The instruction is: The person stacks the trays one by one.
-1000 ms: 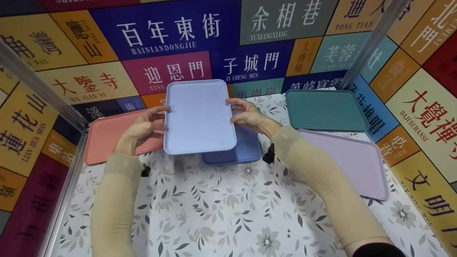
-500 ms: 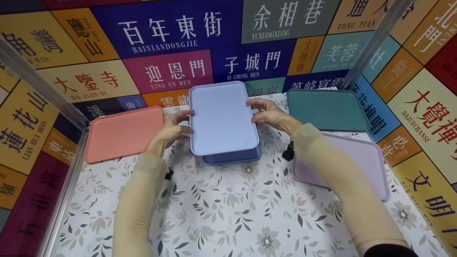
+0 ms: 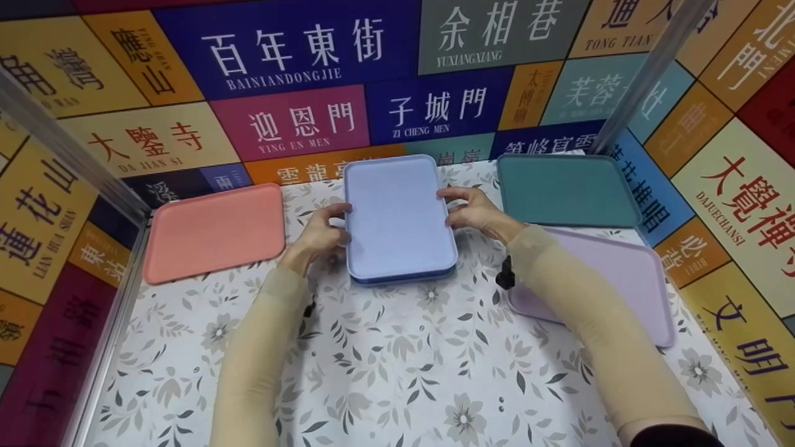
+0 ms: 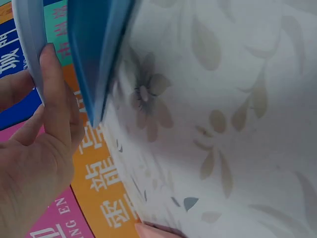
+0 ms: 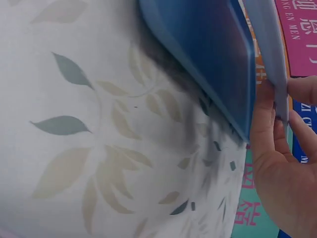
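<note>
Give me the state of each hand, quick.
Left hand: holding the light blue tray by its left edge.
Right hand: holding the light blue tray by its right edge.

Blue tray point(image 5: 213, 54), one. Pale blue tray point(image 5: 270, 49), just beside the blue tray, edge pinched by right hand point(image 5: 285, 173). Leaf-patterned white counter point(image 5: 114, 148), below the blue tray. Lettered panels point(image 5: 301, 44), beyond it.

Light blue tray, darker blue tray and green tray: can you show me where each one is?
Light blue tray point(image 3: 400, 217), head view: middle of its flat surface.
Darker blue tray point(image 5: 215, 57), right wrist view: its broad flat face.
Green tray point(image 3: 570, 190), head view: middle of its flat surface.
</note>
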`<state>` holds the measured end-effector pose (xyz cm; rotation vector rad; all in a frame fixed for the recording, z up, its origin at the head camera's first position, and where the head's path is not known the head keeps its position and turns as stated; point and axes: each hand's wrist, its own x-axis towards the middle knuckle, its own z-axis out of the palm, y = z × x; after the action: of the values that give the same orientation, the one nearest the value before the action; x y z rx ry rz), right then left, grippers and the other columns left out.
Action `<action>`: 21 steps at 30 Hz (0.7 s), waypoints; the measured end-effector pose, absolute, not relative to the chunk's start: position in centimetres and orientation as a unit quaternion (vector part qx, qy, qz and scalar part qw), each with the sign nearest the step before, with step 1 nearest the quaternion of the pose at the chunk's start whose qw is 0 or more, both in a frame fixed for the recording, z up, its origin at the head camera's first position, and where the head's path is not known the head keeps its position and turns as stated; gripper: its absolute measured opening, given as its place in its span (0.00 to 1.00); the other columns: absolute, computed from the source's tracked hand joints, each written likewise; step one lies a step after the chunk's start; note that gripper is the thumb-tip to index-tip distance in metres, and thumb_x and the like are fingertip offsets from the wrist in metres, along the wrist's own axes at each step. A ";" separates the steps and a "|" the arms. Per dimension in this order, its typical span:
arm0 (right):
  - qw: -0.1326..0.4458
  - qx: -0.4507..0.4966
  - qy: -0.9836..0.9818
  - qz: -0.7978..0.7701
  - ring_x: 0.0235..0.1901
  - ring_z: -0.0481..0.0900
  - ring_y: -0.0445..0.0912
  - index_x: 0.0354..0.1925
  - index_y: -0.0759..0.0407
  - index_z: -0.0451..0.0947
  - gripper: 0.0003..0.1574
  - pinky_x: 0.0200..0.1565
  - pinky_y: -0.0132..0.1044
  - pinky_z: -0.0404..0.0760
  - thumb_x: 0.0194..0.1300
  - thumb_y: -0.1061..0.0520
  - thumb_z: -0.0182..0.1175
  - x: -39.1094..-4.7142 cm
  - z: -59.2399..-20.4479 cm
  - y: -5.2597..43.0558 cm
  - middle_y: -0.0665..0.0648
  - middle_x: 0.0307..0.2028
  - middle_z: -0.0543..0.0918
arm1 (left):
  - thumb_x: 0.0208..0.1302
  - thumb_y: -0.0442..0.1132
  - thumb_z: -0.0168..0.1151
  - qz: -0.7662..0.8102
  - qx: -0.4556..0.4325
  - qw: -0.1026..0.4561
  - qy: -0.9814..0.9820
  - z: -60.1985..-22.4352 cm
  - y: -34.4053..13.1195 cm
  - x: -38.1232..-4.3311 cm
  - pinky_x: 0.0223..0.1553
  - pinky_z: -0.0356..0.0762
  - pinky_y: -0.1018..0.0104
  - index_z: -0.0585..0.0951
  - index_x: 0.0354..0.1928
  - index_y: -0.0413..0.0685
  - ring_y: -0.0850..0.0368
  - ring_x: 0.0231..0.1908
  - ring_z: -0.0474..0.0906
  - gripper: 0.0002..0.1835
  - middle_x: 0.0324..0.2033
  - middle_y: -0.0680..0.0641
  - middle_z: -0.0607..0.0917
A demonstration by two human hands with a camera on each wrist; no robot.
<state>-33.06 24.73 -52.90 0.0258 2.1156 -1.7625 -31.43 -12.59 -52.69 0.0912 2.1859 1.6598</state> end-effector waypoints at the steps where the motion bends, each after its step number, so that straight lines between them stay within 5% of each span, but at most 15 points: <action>1: 0.192 0.012 0.754 -0.628 0.46 0.86 0.42 0.82 0.57 0.73 0.52 0.41 0.33 0.92 0.61 0.79 0.62 -33.0 -53.2 24.6 0.65 0.71 0.76 | 0.60 0.18 0.59 0.588 0.030 0.195 0.785 -52.8 -12.5 -31.4 0.40 0.89 0.48 0.71 0.82 0.43 0.49 0.42 0.83 0.45 0.71 0.35 0.72; 7: 0.176 0.017 0.764 -0.621 0.40 0.84 0.41 0.80 0.61 0.74 0.52 0.36 0.32 0.89 0.59 0.80 0.59 -32.8 -54.5 24.2 0.65 0.60 0.79 | 0.60 0.19 0.61 0.544 0.020 0.185 0.818 -53.5 -11.9 -31.2 0.33 0.88 0.55 0.73 0.81 0.42 0.49 0.35 0.82 0.43 0.70 0.36 0.75; 13: 0.163 0.002 0.779 -0.606 0.37 0.79 0.40 0.78 0.65 0.75 0.50 0.33 0.29 0.82 0.57 0.81 0.59 -32.7 -55.6 23.9 0.65 0.59 0.78 | 0.54 0.20 0.60 0.495 0.031 0.165 0.853 -55.4 -11.9 -32.2 0.32 0.90 0.59 0.76 0.79 0.41 0.49 0.47 0.84 0.44 0.69 0.36 0.80; 21: 0.165 0.012 0.782 -0.600 0.44 0.77 0.43 0.79 0.65 0.75 0.50 0.36 0.28 0.82 0.58 0.80 0.61 -32.6 -56.1 24.0 0.68 0.68 0.77 | 0.48 0.26 0.65 0.415 0.061 0.119 0.900 -60.4 -12.1 -35.7 0.64 0.83 0.59 0.84 0.73 0.43 0.48 0.56 0.82 0.42 0.61 0.39 0.88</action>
<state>-32.60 23.99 -56.11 0.0346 2.2291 -1.7106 -35.71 -12.14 -60.38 0.1773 2.6301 1.2143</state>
